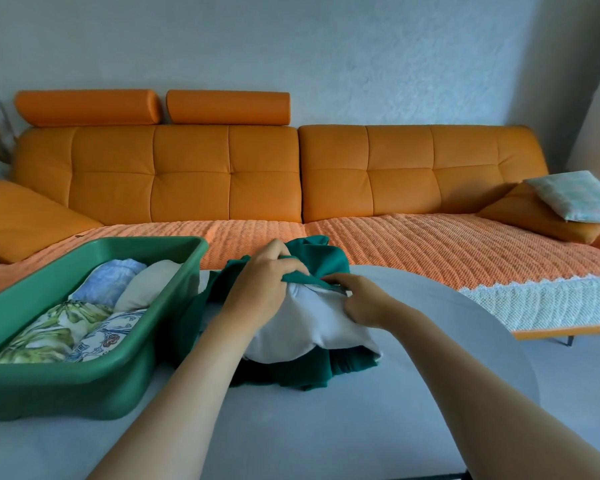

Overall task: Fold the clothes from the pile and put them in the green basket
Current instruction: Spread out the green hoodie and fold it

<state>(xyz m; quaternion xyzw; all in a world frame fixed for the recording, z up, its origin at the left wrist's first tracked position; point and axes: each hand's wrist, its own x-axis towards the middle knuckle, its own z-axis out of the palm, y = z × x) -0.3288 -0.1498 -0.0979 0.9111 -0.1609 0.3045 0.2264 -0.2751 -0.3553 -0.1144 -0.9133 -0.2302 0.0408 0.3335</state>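
Observation:
A pile of clothes lies on the grey table [326, 427]: a dark green garment [323, 263] bunched around a white garment [302, 327]. My left hand [260, 282] grips a fold of the dark green garment at the top of the pile. My right hand [361, 299] pinches the edge of the white garment just to the right. The green basket [84, 375] stands on the table at the left, touching the pile, and holds several rolled clothes: a pale blue one, a cream one and floral prints.
An orange sofa [222, 174] with a woven orange cover runs behind the table. A checked cushion [575, 195] lies on an orange pillow at the far right. The table's rounded edge curves down on the right.

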